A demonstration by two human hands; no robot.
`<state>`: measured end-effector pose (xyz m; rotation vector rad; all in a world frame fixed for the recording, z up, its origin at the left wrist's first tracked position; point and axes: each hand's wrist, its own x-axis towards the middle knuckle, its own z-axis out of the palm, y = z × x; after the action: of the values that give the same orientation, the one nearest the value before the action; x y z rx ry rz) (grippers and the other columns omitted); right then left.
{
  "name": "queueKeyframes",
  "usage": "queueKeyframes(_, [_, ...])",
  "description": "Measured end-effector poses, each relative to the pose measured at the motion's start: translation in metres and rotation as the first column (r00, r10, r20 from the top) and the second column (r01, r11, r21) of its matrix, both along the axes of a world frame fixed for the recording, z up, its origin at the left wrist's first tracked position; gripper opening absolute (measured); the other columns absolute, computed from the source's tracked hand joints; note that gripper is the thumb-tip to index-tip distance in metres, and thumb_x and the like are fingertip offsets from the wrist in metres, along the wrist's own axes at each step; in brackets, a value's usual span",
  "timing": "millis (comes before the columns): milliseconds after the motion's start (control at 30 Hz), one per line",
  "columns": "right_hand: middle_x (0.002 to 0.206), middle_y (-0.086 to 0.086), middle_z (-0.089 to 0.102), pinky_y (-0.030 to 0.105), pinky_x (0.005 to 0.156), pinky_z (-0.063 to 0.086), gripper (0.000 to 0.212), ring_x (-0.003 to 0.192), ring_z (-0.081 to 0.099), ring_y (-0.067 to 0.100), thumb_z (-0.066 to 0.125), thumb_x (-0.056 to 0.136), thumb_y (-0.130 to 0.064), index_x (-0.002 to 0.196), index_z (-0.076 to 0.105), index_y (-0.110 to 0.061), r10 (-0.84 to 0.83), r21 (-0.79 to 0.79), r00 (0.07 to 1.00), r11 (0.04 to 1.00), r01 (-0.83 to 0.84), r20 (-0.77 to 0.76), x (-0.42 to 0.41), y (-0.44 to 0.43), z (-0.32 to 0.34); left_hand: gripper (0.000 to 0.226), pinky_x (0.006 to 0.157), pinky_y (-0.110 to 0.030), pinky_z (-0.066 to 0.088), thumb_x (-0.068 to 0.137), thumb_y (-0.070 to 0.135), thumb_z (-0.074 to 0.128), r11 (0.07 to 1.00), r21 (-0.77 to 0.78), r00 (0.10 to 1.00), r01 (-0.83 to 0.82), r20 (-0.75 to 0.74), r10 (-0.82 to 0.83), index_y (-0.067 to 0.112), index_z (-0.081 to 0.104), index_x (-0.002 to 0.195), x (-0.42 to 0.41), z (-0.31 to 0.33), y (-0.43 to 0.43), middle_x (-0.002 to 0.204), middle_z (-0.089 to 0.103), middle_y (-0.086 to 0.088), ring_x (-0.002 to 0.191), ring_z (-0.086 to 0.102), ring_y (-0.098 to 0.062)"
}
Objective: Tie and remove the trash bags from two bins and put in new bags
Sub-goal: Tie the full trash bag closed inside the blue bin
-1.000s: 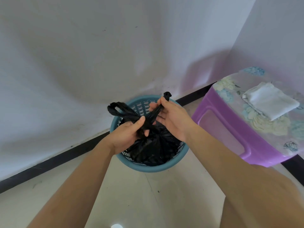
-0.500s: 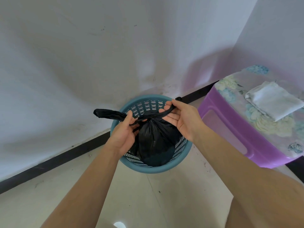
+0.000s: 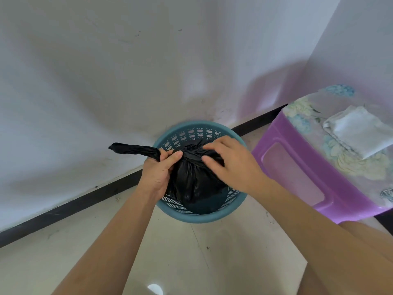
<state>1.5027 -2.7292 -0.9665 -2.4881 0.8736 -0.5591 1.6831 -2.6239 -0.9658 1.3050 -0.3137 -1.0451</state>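
A black trash bag [image 3: 192, 182] sits gathered inside a round teal lattice bin [image 3: 200, 218] on the floor by the wall. My left hand [image 3: 158, 169] is closed around one twisted end of the bag, and that end sticks out to the left. My right hand [image 3: 225, 162] lies over the knot at the bag's top, fingers spread, pinching the other end. The bag's neck is pulled tight between both hands. The bin's far inner wall and part of its bottom show beside the bag.
A purple plastic stool [image 3: 302, 173] with a floral top stands right of the bin, touching it or nearly so, with a folded white cloth [image 3: 359, 133] on it. A white wall with black baseboard [image 3: 74, 205] runs behind. Pale tiled floor [image 3: 191, 262] lies in front.
The two bag ends, first held up crossed, were pulled apart sideways and the knot drawn down onto the bag. My right hand has dropped onto the knot; my left grips closer.
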Motion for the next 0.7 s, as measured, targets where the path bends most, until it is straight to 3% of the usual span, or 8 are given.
queueKeyframes(167, [0.087,0.004,0.065,0.041,0.071,0.054,0.031,0.082,0.064,0.027,0.052,0.098,-0.04,0.101,0.07,-0.015,0.018,-0.109,0.99,0.993,-0.033,-0.137,0.015,0.017,-0.012,0.052,0.089,-0.035,0.056,0.085,-0.005,0.067,1.0,-0.002,0.999,0.029,0.03,-0.029,0.021,0.028,0.064,-0.008,0.0,0.002,0.084,0.067,-0.008,0.09,0.069,-0.023])
queueKeyframes(233, [0.074,0.002,0.055,0.037,0.062,0.047,0.032,0.068,0.057,0.023,0.046,0.103,-0.033,0.084,0.061,-0.013,-0.03,0.206,0.99,0.977,0.058,-0.139,0.019,0.016,-0.007,0.051,0.089,-0.035,0.055,0.086,-0.003,0.068,0.999,0.002,0.999,0.047,0.009,-0.047,0.022,0.028,0.063,-0.01,0.0,0.002,0.083,0.066,-0.006,0.085,0.067,-0.021])
queueKeyframes(300, [0.06,-0.003,0.043,0.027,0.043,0.033,0.035,0.046,0.039,0.014,0.043,0.103,-0.032,0.074,0.055,-0.016,-0.096,0.83,0.99,0.539,0.141,-0.106,0.022,0.012,0.01,0.051,0.082,-0.032,0.053,0.085,-0.002,0.067,0.999,0.001,0.998,0.054,-0.023,-0.054,0.023,0.029,0.063,-0.012,0.001,0.002,0.075,0.063,-0.001,0.072,0.062,-0.014])
queueKeyframes(367, [0.055,-0.007,0.033,0.019,0.034,0.017,0.033,0.039,0.023,0.007,0.043,0.099,-0.031,0.069,0.05,-0.021,-0.062,0.985,0.988,0.085,0.148,-0.143,0.021,0.006,0.018,0.05,0.074,-0.027,0.053,0.084,-0.003,0.066,0.998,-0.012,0.997,0.061,-0.042,-0.061,0.023,0.028,0.064,-0.011,0.001,0.002,0.07,0.061,0.001,0.065,0.061,-0.011])
queueKeyframes(433, [0.056,-0.008,0.029,0.018,0.034,0.012,0.032,0.039,0.018,0.006,0.043,0.096,-0.032,0.065,0.046,-0.024,-0.034,0.987,0.986,0.018,0.161,-0.161,0.019,0.002,0.016,0.05,0.074,-0.026,0.055,0.083,-0.006,0.066,0.996,-0.026,0.995,0.089,-0.039,-0.09,0.022,0.028,0.064,-0.009,0.003,0.003,0.075,0.063,-0.002,0.071,0.064,-0.014])
queueKeyframes(533, [0.056,-0.006,0.034,0.019,0.034,0.019,0.034,0.038,0.024,0.008,0.05,0.094,-0.038,0.064,0.048,-0.022,0.021,0.962,0.972,0.153,0.226,-0.232,0.017,0.002,0.013,0.051,0.085,-0.032,0.056,0.081,-0.01,0.068,0.99,0.013,0.984,0.141,0.111,-0.142,0.019,0.029,0.064,-0.006,0.006,0.005,0.084,0.068,-0.009,0.087,0.07,-0.023])
queueKeyframes(633, [0.063,0.001,0.063,0.028,0.055,0.048,0.048,0.055,0.058,0.015,0.051,0.095,-0.055,0.075,0.066,-0.014,0.006,0.607,0.939,0.765,0.217,-0.343,0.012,-0.001,-0.004,0.048,0.085,-0.028,0.055,0.077,-0.005,0.076,0.974,0.173,0.847,0.147,0.486,-0.214,0.014,0.034,0.062,0.003,0.015,0.008,0.089,0.074,-0.008,0.089,0.072,-0.017])
queueKeyframes(700, [0.091,-0.001,0.068,0.035,0.08,0.051,0.041,0.088,0.064,0.017,0.051,0.095,-0.057,0.096,0.07,-0.021,-0.117,0.231,0.963,0.957,0.174,-0.241,0.008,-0.01,-0.017,0.046,0.088,-0.025,0.051,0.076,0.0,0.079,0.958,0.236,0.723,0.162,0.632,-0.278,0.011,0.037,0.062,0.007,0.02,0.01,0.089,0.073,-0.011,0.09,0.07,-0.009])
